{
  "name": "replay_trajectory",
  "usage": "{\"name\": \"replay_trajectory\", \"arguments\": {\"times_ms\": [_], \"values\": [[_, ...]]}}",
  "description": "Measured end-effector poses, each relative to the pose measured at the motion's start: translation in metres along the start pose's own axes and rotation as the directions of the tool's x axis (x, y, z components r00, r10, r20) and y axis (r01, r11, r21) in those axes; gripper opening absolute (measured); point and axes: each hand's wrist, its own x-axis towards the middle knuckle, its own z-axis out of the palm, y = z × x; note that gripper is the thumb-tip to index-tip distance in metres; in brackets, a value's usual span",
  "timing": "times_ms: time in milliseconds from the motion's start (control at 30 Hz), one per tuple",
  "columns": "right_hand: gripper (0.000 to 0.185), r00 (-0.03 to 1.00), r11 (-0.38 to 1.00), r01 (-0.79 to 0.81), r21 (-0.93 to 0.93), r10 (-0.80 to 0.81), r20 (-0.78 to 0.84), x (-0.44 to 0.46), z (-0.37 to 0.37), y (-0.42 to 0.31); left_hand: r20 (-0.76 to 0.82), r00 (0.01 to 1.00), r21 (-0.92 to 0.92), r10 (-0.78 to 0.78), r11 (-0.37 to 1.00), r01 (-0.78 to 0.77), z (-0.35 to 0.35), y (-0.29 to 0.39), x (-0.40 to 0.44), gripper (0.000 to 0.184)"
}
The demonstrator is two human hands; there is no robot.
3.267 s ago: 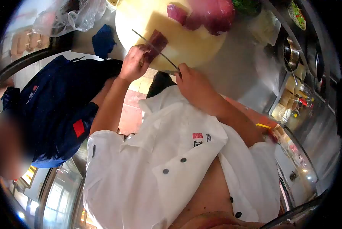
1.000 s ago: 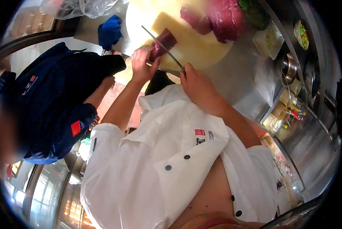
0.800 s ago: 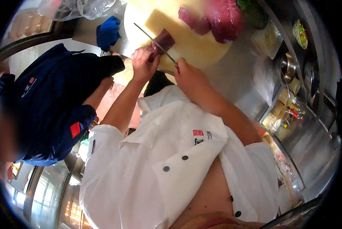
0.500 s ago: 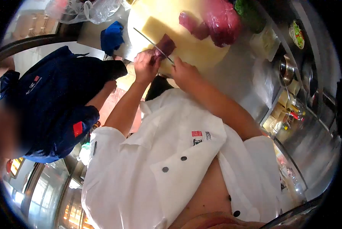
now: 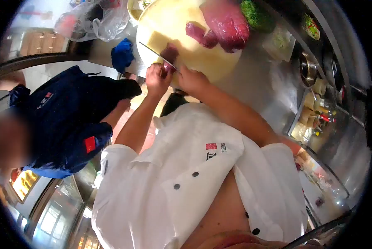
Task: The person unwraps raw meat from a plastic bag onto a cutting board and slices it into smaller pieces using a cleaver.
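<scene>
On a round, pale yellow cutting board (image 5: 177, 16), my left hand (image 5: 157, 81) is closed on the near end of a small piece of dark red raw meat (image 5: 169, 51). My right hand (image 5: 194, 81) grips the handle of a knife (image 5: 152, 50), and its thin blade lies across that piece, close to my left fingertips. The handle is hidden in my fist. Farther back on the board are a large block of red meat (image 5: 227, 27) and some smaller chunks (image 5: 198, 33) beside it.
Green leafy vegetables (image 5: 255, 14) and a clear container (image 5: 279, 43) stand right of the board. To the left are a crumpled blue cloth (image 5: 122, 54) and plastic bags (image 5: 109, 23). A co-worker in dark blue (image 5: 69, 112) stands close on my left. Metal pans (image 5: 307, 72) line the right.
The whole view has shifted slightly, with the board and meat appearing farther left. Both hands stay at the small piece, the knife still across it.
</scene>
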Motion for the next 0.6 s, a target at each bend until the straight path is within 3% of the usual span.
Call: {"name": "replay_trajectory", "arguments": {"times_ms": [67, 133, 167, 200, 233, 267, 333, 433, 500, 567, 600], "values": [[0.024, 0.989, 0.989, 0.144, -0.039, -0.144, -0.012, -0.026, 0.012, 0.028, -0.040, 0.994, -0.038, -0.102, 0.994, 0.101, -0.002, -0.003, -0.004, 0.027], [0.025, 0.997, 0.988, -0.028, 0.155, 0.018, 0.069, -0.075, -0.035, 0.015, -0.054, 0.974, -0.158, -0.221, 0.965, 0.210, -0.004, -0.011, -0.007, 0.023], [0.025, 0.989, 0.986, -0.108, 0.126, 0.093, 0.116, -0.089, -0.036, 0.026, -0.063, 0.963, -0.220, -0.264, 0.944, 0.245, -0.001, -0.025, -0.012, 0.022], [0.026, 0.972, 0.978, -0.186, 0.093, 0.170, 0.159, -0.100, -0.036, 0.039, 0.000, 0.926, -0.168, -0.378, 0.913, 0.372, -0.009, -0.023, -0.012, 0.024], [0.026, 0.973, 0.976, -0.194, 0.100, 0.178, 0.150, -0.114, -0.036, 0.055, -0.023, 0.894, -0.216, -0.448, 0.875, 0.433, -0.002, -0.038, -0.017, 0.026], [0.026, 0.979, 0.983, -0.167, 0.081, 0.155, 0.135, -0.129, -0.034, 0.071, 0.054, 0.824, -0.312, -0.564, 0.775, 0.550, -0.003, -0.048, -0.018, 0.027], [0.027, 0.985, 0.988, -0.139, 0.064, 0.132, 0.109, -0.147, -0.043, 0.086, 0.117, 0.771, -0.376, -0.626, 0.690, 0.618, -0.008, -0.052, -0.007, 0.030], [0.028, 0.977, 0.984, -0.169, 0.059, 0.159, 0.143, -0.170, -0.069, 0.089, 0.116, 0.831, -0.334, -0.545, 0.766, 0.549, -0.024, -0.019, 0.024, 0.033], [0.030, 0.982, 0.957, -0.186, 0.221, 0.185, 0.028, -0.185, -0.076, 0.090, 0.129, 0.859, -0.136, -0.495, 0.849, 0.510, -0.020, 0.005, 0.046, 0.048], [0.027, 0.965, 0.938, -0.241, 0.248, 0.258, -0.037, -0.195, -0.074, 0.096, 0.212, 0.806, -0.260, -0.553, 0.763, 0.592, -0.011, 0.035, 0.060, 0.056], [0.025, 0.941, 0.917, -0.288, 0.276, 0.325, -0.097, -0.197, -0.073, 0.101, 0.328, 0.797, -0.349, -0.508, 0.719, 0.602, -0.006, 0.041, 0.068, 0.057]]}}
